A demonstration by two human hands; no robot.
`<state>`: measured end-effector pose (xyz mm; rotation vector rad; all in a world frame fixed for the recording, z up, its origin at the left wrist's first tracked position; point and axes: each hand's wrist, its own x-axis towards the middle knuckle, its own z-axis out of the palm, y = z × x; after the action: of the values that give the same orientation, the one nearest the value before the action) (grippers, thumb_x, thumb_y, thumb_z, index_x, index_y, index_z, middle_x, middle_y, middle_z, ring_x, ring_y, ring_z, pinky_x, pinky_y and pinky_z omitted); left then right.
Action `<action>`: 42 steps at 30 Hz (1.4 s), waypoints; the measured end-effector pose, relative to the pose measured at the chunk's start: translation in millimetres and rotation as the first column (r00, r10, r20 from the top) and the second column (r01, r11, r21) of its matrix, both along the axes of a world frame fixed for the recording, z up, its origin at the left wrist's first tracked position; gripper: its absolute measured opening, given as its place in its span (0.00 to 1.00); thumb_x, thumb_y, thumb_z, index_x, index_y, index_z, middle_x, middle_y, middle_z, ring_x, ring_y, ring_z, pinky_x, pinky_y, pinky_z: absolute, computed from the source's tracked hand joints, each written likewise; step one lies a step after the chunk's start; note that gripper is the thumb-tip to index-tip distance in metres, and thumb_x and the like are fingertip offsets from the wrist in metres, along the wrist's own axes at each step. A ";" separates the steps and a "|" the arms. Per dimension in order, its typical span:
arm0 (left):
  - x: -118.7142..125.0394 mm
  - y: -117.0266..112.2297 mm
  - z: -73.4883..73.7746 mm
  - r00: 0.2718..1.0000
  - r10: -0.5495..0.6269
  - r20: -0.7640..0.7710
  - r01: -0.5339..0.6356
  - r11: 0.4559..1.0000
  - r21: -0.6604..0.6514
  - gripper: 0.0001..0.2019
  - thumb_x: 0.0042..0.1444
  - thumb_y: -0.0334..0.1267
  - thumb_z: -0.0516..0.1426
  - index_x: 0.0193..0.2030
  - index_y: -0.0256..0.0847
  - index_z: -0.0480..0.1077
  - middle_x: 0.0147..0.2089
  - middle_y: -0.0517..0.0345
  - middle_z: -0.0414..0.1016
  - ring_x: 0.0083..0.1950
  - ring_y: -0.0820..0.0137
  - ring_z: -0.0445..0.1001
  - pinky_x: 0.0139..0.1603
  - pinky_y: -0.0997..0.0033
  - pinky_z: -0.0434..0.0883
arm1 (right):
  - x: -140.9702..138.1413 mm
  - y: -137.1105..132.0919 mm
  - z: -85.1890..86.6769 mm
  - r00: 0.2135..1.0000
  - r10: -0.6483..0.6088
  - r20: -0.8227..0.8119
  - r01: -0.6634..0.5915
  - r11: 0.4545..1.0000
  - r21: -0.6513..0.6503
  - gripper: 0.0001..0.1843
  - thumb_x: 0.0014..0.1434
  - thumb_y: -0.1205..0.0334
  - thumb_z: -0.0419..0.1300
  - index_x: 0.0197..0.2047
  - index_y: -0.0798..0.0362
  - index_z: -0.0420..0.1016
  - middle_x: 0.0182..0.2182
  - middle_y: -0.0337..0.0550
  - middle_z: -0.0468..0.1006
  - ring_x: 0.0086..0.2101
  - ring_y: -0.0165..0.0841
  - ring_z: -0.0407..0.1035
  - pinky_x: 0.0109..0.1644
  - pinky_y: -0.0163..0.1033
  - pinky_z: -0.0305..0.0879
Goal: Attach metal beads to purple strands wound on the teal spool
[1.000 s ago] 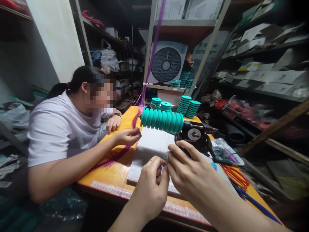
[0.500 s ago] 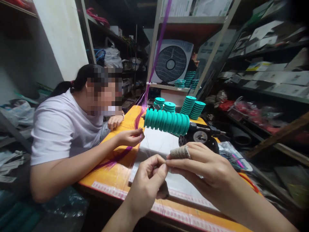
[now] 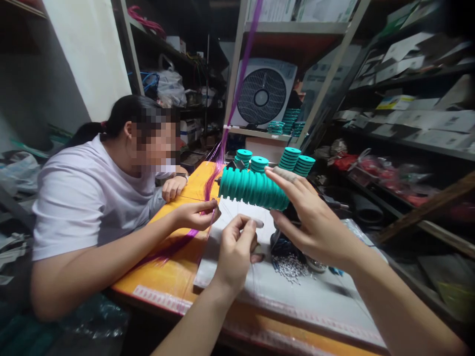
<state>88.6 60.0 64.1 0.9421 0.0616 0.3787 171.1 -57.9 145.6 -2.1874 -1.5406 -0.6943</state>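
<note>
My left hand [image 3: 239, 247] is closed in a pinch above the white board [image 3: 222, 257]. Fine lines hang below it, and a thin line seems to run into its fingertips. My right hand [image 3: 319, 222] is raised with fingers spread at the right end of a row of green spools [image 3: 248, 188] mounted on a horizontal shaft. A cloth wrap covers one of its fingers. Whether the fingers touch the spools, I cannot tell. Under the right hand lies a pile of small silvery pieces [image 3: 291, 267].
Across the yellow table [image 3: 196, 183] at left sits a co-worker [image 3: 85, 198], one hand [image 3: 200, 215] pinched near the spools. Purple strands [image 3: 243, 79] hang from above. Green spool stacks [image 3: 289, 158] and a box fan [image 3: 261, 94] stand behind; loaded shelves [image 3: 419, 128] flank the right.
My right hand has moved away from my left fingertips, up to the spool row, and its fingers have spread. My left hand stays pinched, shifted slightly up. The silvery pile has come into view.
</note>
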 end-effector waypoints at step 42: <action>51.6 -5.4 -13.3 0.978 0.207 -0.002 -0.207 0.977 -0.050 0.11 0.58 0.46 0.57 0.34 0.41 0.63 0.20 0.70 0.49 0.20 0.81 0.47 0.17 0.85 0.55 | 22.5 25.4 -15.0 0.999 -0.051 0.009 0.051 0.998 -0.025 0.36 0.51 0.68 0.53 0.64 0.54 0.53 0.62 0.52 0.61 0.59 0.46 0.55 0.66 0.59 0.47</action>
<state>140.2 54.6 50.8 0.8882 0.1665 0.5693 193.6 -32.5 130.6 -2.2519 -1.5109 -0.7044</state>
